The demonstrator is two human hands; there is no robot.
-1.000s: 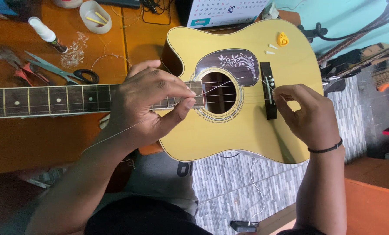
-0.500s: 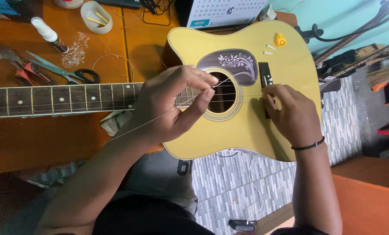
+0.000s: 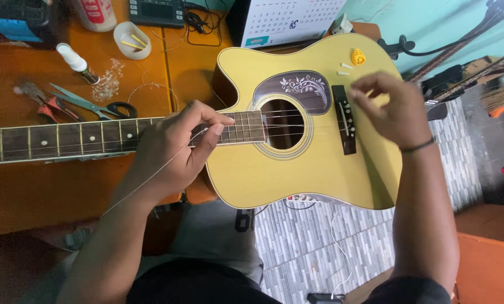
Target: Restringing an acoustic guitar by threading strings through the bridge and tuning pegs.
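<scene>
A yellow acoustic guitar [image 3: 314, 174] lies flat across an orange table, its dark fretboard [image 3: 54, 141] running left. My left hand [image 3: 176, 149] rests over the neck joint, thumb and forefinger pinching a thin steel string [image 3: 150, 175] that trails back along my forearm. My right hand [image 3: 390, 107] hovers just above and right of the dark bridge [image 3: 345, 121], fingers loosely curled, with nothing visible in them. White bridge pins [image 3: 343, 69] and a yellow pick-shaped piece [image 3: 358, 56] lie on the guitar top beyond the bridge.
On the table [image 3: 49, 197] to the left lie scissors [image 3: 94, 104], red-handled pliers [image 3: 46, 104], a small bottle [image 3: 74, 59] and a white cup [image 3: 132, 39]. A calendar [image 3: 291, 19] stands behind the guitar. Grey tiled floor [image 3: 319, 247] shows below.
My right hand has lifted off the bridge and moved up and right. My left hand has slid left from the soundhole to the neck joint, still pinching the string.
</scene>
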